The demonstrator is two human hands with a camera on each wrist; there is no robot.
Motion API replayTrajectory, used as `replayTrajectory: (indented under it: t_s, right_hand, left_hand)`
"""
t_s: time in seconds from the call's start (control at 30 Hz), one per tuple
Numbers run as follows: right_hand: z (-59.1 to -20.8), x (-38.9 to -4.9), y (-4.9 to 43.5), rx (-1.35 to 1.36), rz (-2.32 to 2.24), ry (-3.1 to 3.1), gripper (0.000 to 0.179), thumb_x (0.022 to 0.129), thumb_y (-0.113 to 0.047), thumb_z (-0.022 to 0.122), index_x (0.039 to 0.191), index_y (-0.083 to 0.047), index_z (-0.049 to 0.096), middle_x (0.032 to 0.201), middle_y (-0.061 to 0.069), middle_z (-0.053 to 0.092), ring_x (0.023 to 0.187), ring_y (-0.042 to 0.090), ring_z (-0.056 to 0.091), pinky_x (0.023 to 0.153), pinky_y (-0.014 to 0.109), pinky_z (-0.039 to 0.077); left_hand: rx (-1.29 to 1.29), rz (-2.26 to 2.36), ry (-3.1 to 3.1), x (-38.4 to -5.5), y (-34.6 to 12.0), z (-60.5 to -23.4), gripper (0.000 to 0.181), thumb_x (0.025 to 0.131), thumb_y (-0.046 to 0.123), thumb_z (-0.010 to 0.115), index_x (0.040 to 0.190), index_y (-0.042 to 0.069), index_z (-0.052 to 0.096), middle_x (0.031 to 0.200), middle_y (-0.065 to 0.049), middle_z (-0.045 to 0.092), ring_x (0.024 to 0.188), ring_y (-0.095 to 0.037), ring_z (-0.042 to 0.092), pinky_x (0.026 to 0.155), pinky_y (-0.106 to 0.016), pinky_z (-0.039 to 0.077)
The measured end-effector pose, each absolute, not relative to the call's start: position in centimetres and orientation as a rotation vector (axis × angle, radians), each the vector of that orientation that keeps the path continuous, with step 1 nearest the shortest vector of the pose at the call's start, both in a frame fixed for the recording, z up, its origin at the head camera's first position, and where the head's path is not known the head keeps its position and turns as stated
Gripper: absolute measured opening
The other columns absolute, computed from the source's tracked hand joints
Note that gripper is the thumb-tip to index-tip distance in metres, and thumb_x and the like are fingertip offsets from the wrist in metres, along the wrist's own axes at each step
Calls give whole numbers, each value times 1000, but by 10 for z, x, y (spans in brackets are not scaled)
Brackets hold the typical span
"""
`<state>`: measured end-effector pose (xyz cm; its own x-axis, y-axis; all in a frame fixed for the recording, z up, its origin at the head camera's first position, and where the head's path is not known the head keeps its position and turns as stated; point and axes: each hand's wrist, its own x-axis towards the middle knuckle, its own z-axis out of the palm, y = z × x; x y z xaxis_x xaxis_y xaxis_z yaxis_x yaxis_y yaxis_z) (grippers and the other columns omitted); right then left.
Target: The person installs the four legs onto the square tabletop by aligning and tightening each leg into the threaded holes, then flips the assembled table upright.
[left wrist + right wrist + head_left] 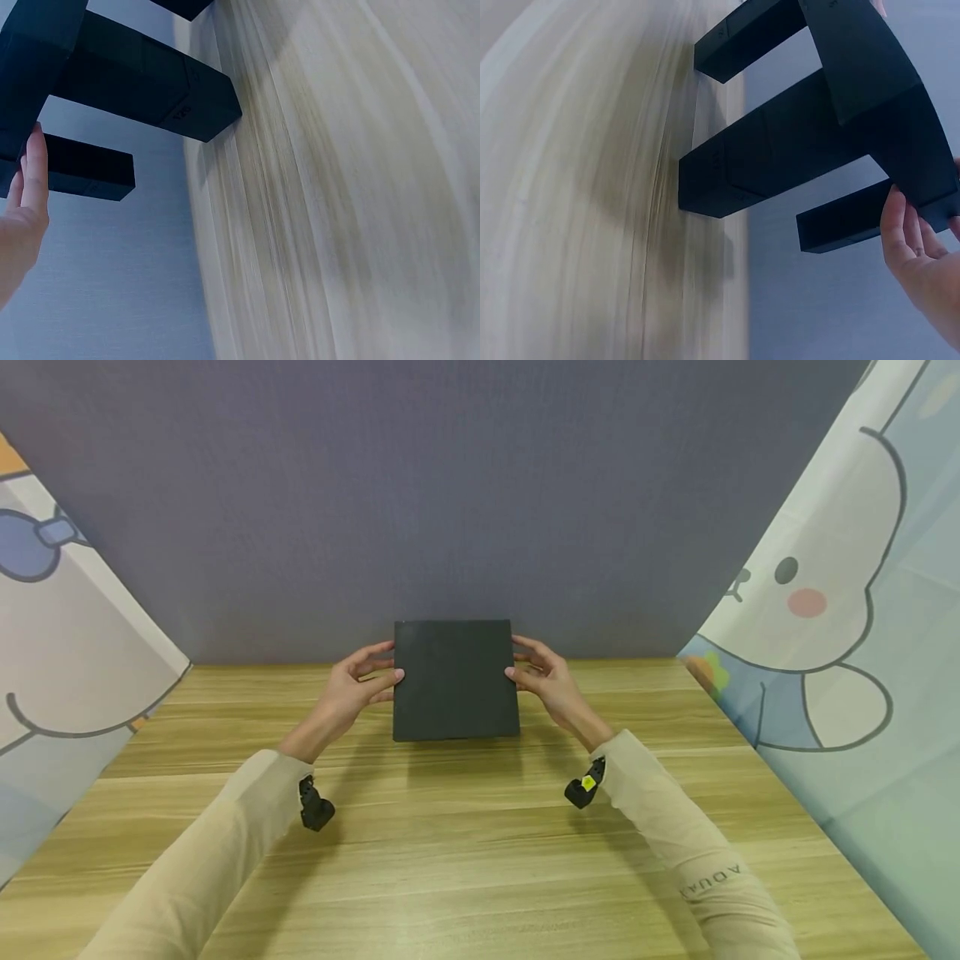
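Both hands grip a black stand point(456, 681) by its opposite sides. Its square flat top faces the head camera, and the wrist views show several block-like legs beneath. My left hand point(354, 687) has its thumb on the top's left edge, with fingers around the side. My right hand point(551, 681) pinches the right edge likewise. One thick leg point(187, 97) bears the number 120 in the left wrist view. In the right wrist view a middle leg point(742, 161) reaches down close to the wood; I cannot tell whether it touches.
Under the stand spreads a wood-grain table point(457, 860). A grey upright panel point(450, 485) rises at its back edge. Cloths with cartoon animals hang at the left point(67, 643) and right point(840, 610). A small black camera is strapped to each wrist.
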<state>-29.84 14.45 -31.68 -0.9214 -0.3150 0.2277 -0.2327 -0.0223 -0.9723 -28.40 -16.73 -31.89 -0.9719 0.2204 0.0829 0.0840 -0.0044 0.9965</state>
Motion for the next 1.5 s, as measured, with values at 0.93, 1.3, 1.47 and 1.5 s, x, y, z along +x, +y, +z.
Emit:
replayTrajectory:
  t_s: [0.93, 1.3, 1.47, 1.5]
  right_hand:
    - [-331, -302, 135, -309, -2164, 2056, 45, 90, -7, 56, 134, -6, 45, 98, -2, 56, 92, 9, 56, 70, 24, 49]
    - [-332, -301, 135, -309, -2140, 2043, 47, 90, -11, 56, 135, -6, 43, 104, 1, 52, 95, 11, 54, 75, 29, 48]
    - [-332, -301, 135, -309, -2116, 2052, 47, 91, -11, 55, 136, -7, 42, 110, 4, 52, 96, 12, 54, 78, 31, 47]
    - [-332, -301, 135, -310, -2104, 2061, 47, 91, -12, 55, 136, -8, 42, 112, 5, 51, 97, 13, 53, 80, 33, 47]
  left_hand:
    - [169, 2027, 2162, -288, -169, -332, 60, 87, 34, 61, 139, 17, 38, 136, -14, 42, 116, -25, 48, 87, -31, 50]
    - [128, 2033, 2141, -292, -169, -337, 60, 86, 37, 61, 139, 19, 39, 137, -13, 38, 113, -25, 47, 87, -28, 50]
    - [136, 2037, 2127, -291, -170, -337, 60, 86, 37, 61, 139, 19, 38, 138, -14, 37, 118, -28, 44, 87, -27, 49]
    - [137, 2037, 2123, -291, -170, -337, 60, 86, 37, 61, 139, 19, 38, 139, -14, 36, 119, -29, 43, 86, -27, 49]
